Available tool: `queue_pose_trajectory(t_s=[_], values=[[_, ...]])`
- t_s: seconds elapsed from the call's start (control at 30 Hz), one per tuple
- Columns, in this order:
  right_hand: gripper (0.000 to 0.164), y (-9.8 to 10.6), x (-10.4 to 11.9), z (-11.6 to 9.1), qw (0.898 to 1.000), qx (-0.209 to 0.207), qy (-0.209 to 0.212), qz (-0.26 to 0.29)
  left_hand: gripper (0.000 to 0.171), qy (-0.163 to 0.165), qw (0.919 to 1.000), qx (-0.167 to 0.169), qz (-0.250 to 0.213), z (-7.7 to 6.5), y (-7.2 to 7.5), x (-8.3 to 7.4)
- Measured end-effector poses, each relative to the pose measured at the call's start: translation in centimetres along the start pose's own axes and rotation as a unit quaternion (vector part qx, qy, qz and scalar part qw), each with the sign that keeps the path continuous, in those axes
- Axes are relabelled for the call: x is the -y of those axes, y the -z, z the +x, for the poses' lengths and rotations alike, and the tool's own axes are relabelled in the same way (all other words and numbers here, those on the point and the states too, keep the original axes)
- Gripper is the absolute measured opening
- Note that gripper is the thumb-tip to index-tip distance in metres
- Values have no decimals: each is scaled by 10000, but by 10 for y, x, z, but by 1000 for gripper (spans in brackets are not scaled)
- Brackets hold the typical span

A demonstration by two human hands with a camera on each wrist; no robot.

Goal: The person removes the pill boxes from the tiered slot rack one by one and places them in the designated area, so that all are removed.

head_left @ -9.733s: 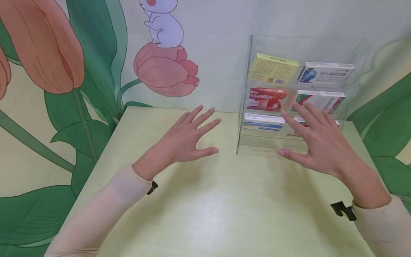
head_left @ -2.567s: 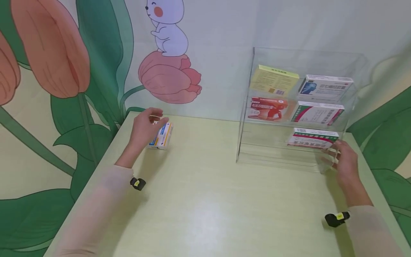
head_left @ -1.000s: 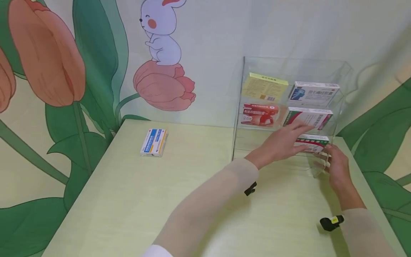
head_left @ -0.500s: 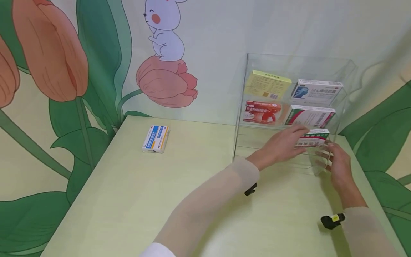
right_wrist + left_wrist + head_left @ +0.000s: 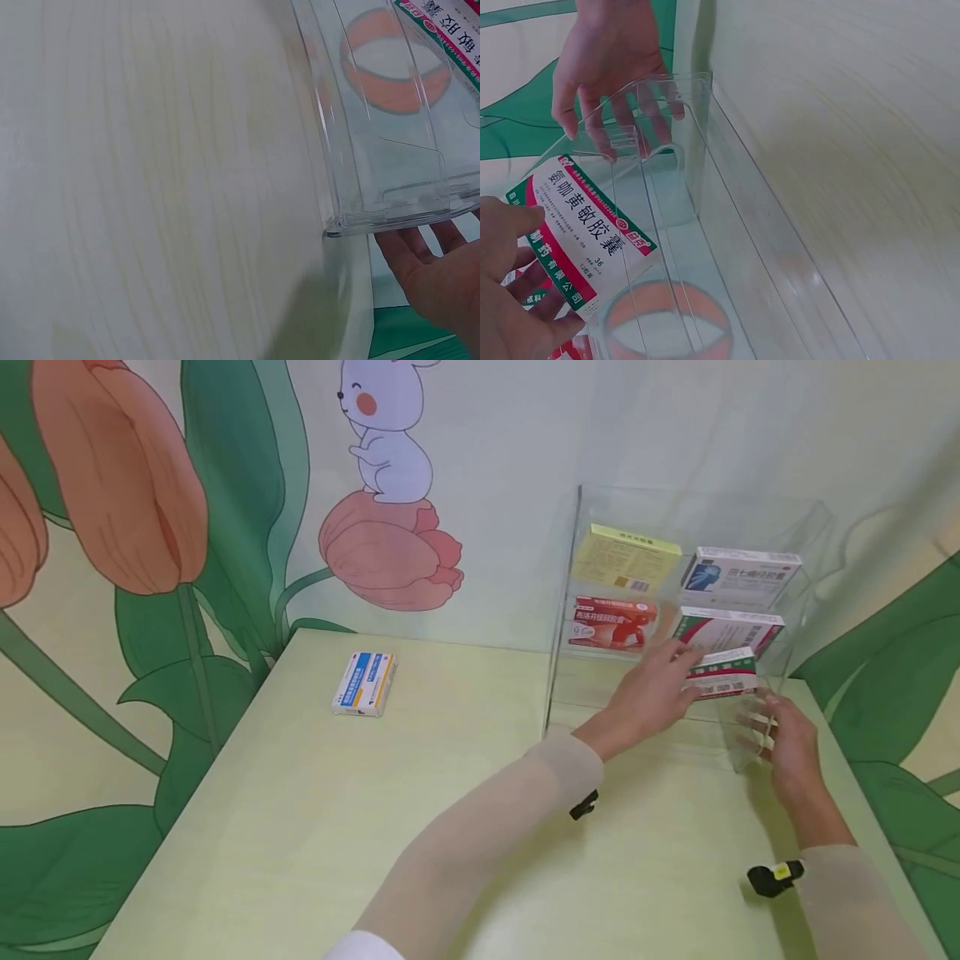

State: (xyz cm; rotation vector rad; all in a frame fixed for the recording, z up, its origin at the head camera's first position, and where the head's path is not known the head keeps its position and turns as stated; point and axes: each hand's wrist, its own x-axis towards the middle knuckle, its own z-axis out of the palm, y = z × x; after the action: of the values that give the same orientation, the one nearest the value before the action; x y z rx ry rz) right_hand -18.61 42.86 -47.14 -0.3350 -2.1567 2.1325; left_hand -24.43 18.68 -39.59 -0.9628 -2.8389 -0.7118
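Observation:
My left hand (image 5: 651, 687) pinches a white medicine box (image 5: 723, 675) with green and red bands, between thumb and fingers at its left end. In the left wrist view the medicine box (image 5: 585, 232) is tilted, its printed face showing, in front of the lowest tier. The clear acrylic display rack (image 5: 731, 739) stands at the table's back right. My right hand (image 5: 795, 747) rests against the rack's right side panel, fingers extended; in the left wrist view the right hand (image 5: 615, 71) shows through that panel. A blue, white and orange medicine box (image 5: 364, 683) lies flat at the table's back left.
On the rack's upper tiers sit a yellow box (image 5: 626, 558), a white box with a blue picture (image 5: 742, 575), a red box (image 5: 611, 623) and a white, green and red box (image 5: 738, 627). Behind the table (image 5: 315, 827) hangs a printed backdrop (image 5: 510, 552).
The blue, white and orange box went from the rack's lowest tier to the table. My left hand then moved to the rack, took the green-and-red-banded box and lifted it forward. My right hand stayed at the panel.

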Motion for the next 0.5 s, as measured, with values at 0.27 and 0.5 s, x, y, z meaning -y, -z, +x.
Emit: queue_pose_trajectory(t_s=[0.27, 0.5], values=[[53, 0, 1, 0, 9998, 46, 135, 134, 49, 84, 9984, -504, -235, -5, 7, 8], [51, -2, -5, -1, 9995, -44, 142, 290, 39, 127, 9989, -439, -89, -7, 7, 14]])
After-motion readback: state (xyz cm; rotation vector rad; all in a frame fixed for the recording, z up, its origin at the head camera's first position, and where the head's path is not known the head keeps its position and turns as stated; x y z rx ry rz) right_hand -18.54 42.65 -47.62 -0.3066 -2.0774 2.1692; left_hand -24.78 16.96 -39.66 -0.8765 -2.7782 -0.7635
